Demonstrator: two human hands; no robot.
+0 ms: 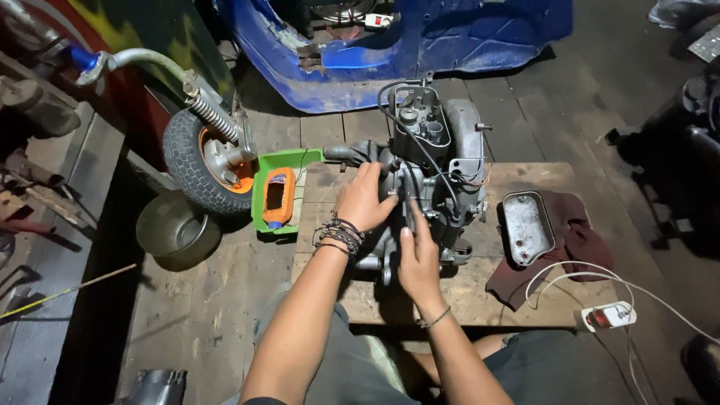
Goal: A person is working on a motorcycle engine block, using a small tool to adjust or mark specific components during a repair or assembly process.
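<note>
Nearest the camera, both forearms reach out over the person's knees to a low wooden surface [480,296] of pale, scuffed board. The right hand [418,259] lies flat with fingers stretched along the near side of a grey engine block [435,180], gripping nothing. The left hand [364,199], wrist wrapped in dark corded bracelets, curls loosely over the block's left side; whether it grips anything I cannot tell. The engine sits mid-surface, cast metal, dull and grimy, lumpy in shape, with black cables looping over it and an open boxy housing on its far end. To its right a rounded metal cover [526,227] rests on a dark red rag [574,247]; a white cord [577,279] curls near. To the left lie a green plastic tray [264,187], a knobbly tyre [196,169] and a metal bowl [176,229]. Farthest, a chipped blue body panel [465,37].
</note>
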